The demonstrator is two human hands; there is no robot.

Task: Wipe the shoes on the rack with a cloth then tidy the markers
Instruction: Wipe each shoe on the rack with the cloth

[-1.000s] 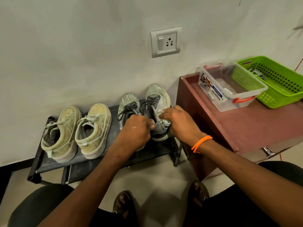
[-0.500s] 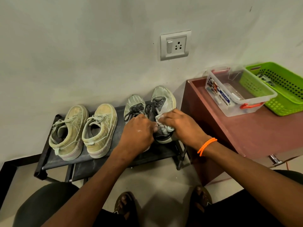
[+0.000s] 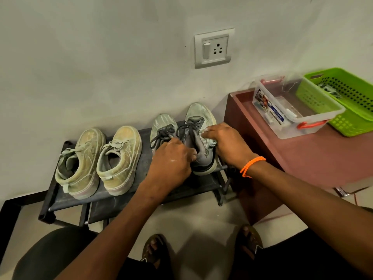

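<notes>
On the rack (image 3: 66,201), my left hand (image 3: 171,162) still grips the grey shoe (image 3: 198,142) at its heel while my right hand (image 3: 226,142), fingers curled on the cloth (image 3: 209,140), has worked further along its side. Wiping seems well underway; the beige pair (image 3: 101,160) waits. Markers, probably in the clear box (image 3: 290,110) on the tabletop (image 3: 314,158), remain untouched.

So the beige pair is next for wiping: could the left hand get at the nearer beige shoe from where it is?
Probably yes. The left hand grips the grey shoe, and the beige shoe sits just beside it on the rack, with nothing between; it must let go first.
</notes>
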